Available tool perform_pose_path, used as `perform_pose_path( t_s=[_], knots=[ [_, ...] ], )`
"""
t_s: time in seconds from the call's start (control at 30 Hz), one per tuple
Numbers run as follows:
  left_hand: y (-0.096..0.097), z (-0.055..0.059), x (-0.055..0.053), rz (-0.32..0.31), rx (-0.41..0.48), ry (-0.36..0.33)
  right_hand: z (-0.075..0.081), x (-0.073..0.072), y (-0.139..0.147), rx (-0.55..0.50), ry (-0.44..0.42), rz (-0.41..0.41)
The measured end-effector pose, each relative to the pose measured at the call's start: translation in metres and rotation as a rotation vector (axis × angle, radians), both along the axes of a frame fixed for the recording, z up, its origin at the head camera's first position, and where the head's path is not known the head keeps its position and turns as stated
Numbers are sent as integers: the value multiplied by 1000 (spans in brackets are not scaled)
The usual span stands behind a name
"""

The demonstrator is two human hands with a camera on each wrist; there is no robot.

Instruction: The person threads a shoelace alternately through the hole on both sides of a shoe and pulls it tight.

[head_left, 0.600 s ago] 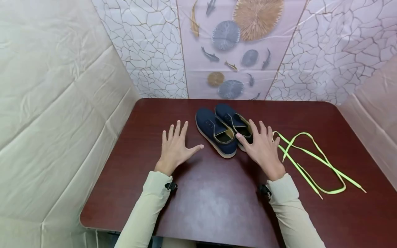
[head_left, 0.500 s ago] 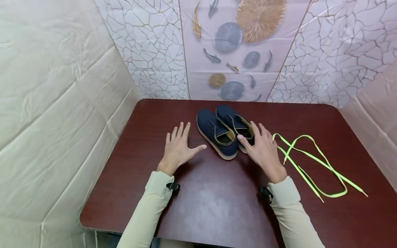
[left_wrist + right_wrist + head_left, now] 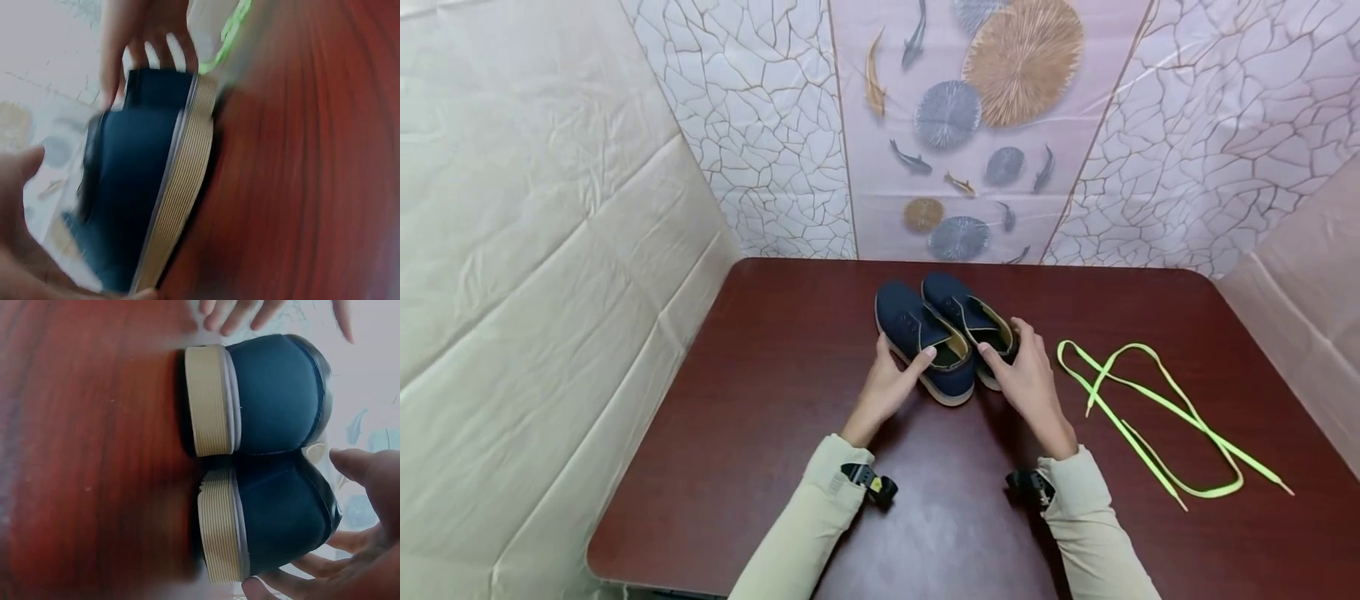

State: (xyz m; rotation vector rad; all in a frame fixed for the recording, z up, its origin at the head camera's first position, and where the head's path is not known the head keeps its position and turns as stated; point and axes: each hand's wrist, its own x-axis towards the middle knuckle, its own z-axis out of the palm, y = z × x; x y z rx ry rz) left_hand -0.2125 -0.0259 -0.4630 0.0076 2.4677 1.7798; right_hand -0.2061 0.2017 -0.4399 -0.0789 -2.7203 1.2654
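A pair of navy slip-on shoes with tan ribbed soles stands side by side on the table, toes away from me. Beside the left shoe (image 3: 901, 312) is my left hand (image 3: 886, 390), its thumb spread over the shoe's opening and its fingers low along the outer side. In the left wrist view that thumb (image 3: 31, 164) stands apart from the shoe. My right hand (image 3: 1030, 385) is around the heel end of the right shoe (image 3: 949, 293), fingers on the outer side. Its thumb (image 3: 350, 464) is at the opening's rim in the right wrist view.
A neon yellow-green shoelace (image 3: 1180, 392) lies loosely looped on the table to the right of the shoes. The dark red-brown table (image 3: 760, 375) ends at a patterned backdrop (image 3: 775, 125). A pale cloth wall (image 3: 535, 292) runs along the left side.
My left hand has moved right to the left shoe, from spread above the bare table. My right hand has come closer about the right shoe. The shoes and lace stay put; the view has tilted slightly.
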Motion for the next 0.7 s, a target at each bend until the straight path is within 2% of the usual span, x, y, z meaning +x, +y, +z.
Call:
perform_pose_path(
  t_s=[0.07, 0.2, 0.33, 0.47, 0.57, 0.7],
  knots=[
    [13, -2, 1, 40, 52, 23, 0, -4, 4, -29, -16, 1],
    [34, -8, -1, 120, 90, -1, -3, -16, 13, -92, -81, 29],
    [42, -18, -8, 193, 98, -69, -17, -29, 15, -152, -233, 79],
    [47, -21, -8, 224, 126, -85, -23, -31, 17, -192, -345, 100],
    [50, -21, -6, 231, 139, -72, -20, -30, 19, -196, -364, 111],
    [48, -17, -6, 240, 148, -42, -13, -34, 15, -182, -316, 125]
  ],
)
